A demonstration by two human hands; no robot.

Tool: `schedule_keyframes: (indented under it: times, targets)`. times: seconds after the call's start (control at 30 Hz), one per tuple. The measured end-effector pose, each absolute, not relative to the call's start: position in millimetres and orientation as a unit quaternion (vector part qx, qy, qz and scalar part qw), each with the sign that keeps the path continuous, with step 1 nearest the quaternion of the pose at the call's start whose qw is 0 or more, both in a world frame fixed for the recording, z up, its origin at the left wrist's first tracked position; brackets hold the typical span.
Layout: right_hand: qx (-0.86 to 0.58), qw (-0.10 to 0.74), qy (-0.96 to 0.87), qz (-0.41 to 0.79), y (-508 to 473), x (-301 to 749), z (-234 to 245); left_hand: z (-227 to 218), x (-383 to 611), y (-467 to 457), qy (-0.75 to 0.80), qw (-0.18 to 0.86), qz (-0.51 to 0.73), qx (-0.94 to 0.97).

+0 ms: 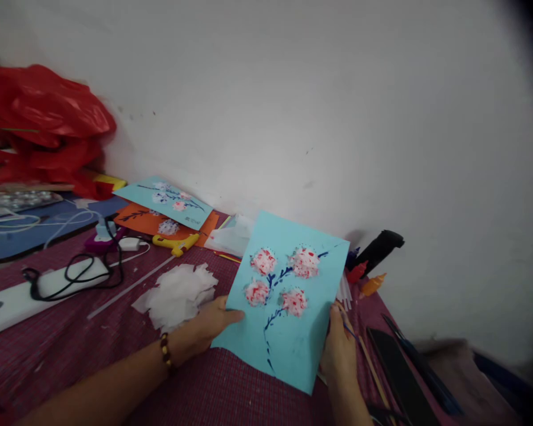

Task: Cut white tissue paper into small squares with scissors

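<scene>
A light blue sheet of paper (253,328) is held up at a tilt over the table between both hands. Painted on it are several red-and-white flower blobs (294,302) along dark blue leafy branches. My left hand (213,325) grips the left edge, thumb on the front and fingers hidden behind. On the right edge, my right hand (340,343) is closed with its thumb at the rim; its other fingers are mostly out of sight. A thin wooden stick (371,367) lies just beside that hand. Crumpled white tissue (180,296) rests near my left wrist.
Behind are another blue painting (182,207), an orange sheet (135,218), a yellow glue gun (176,243) and white paper (231,235). At left sit a white power strip (66,281) with black cable and a red plastic bag (48,118). Paint bottles (373,284) stand right, against the wall.
</scene>
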State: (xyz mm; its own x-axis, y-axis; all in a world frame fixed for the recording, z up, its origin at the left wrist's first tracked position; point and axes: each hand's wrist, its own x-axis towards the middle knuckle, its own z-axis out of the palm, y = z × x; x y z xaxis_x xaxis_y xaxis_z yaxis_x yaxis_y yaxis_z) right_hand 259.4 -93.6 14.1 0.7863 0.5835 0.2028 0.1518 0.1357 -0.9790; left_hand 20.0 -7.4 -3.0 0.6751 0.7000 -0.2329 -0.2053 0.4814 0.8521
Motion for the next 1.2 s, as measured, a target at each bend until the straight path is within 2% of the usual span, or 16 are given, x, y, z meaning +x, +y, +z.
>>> schedule_keyframes:
  times: [0.23, 1.2]
  targets:
    - [-0.622, 0.696, -0.273, 0.232, -89, 262, 6, -1, 19, -10, 0.277, 0.804, 0.267, 0.453]
    - [-0.638, 0.702, -0.271, 0.164, -87, 257, 8, -8, 21, -4, 0.311, 0.814, 0.247, 0.424]
